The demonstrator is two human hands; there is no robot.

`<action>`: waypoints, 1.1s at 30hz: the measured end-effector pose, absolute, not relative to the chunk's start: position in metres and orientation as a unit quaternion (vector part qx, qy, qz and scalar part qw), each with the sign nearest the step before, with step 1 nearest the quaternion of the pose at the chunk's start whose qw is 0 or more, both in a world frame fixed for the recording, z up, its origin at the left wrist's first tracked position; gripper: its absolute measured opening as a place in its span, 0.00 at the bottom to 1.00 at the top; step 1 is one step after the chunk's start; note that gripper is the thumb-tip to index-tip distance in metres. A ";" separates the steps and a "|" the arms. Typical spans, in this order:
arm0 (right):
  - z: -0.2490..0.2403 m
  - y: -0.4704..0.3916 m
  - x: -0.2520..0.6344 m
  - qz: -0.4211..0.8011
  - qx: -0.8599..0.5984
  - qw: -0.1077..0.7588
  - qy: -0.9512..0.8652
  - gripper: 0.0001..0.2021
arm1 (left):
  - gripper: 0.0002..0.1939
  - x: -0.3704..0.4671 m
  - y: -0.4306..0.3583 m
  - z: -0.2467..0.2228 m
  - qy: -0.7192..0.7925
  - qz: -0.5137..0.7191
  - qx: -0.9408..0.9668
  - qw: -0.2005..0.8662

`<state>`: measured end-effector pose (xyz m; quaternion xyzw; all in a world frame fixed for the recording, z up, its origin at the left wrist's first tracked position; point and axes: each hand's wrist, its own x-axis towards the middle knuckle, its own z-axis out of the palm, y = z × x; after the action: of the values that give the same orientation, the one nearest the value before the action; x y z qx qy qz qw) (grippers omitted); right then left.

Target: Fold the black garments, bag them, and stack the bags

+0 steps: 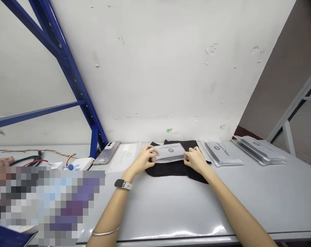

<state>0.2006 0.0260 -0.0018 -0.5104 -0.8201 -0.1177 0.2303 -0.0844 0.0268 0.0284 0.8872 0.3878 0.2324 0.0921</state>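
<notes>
A frosted plastic bag [170, 151] with a dark round logo and lettering lies over a folded black cloth [168, 169]. My left hand [145, 158] has its fingers curled on the bag's left end, with a ring on one finger. At the bag's right end, my right hand [195, 160] pinches the edge. Part of the black cloth spreads out beneath my right hand and behind the bag. What is inside the bag cannot be made out.
Similar printed bags [222, 154] lie to the right, and a stack of bags [260, 151] sits farther right. On the left are a flat clear sleeve [126, 156], a phone [107, 152], cables [29, 159] and another person's hand [1, 161]. A blue metal frame [75, 82] stands behind.
</notes>
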 end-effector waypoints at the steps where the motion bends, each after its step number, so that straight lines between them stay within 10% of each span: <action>1: 0.003 0.024 0.206 -0.092 -0.516 0.218 -0.823 0.08 | 0.08 -0.087 0.026 0.030 0.391 0.227 0.887 0.098; 15: 0.036 0.010 0.228 0.153 -0.468 0.222 -0.842 0.07 | 0.09 -0.102 0.017 0.049 0.435 0.156 0.879 0.120; 21: 0.015 0.034 0.170 0.071 -0.472 0.261 -0.839 0.25 | 0.22 -0.046 0.024 0.035 0.487 0.229 0.841 0.056; 33: -0.025 0.040 0.137 0.029 -0.495 0.147 -0.856 0.26 | 0.29 -0.020 0.036 -0.023 0.546 0.109 0.829 0.045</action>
<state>0.1374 0.0401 -0.0252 -0.4951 -0.8558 0.0288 0.1470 -0.0197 0.0363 -0.0230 0.8292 0.5463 0.1092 0.0451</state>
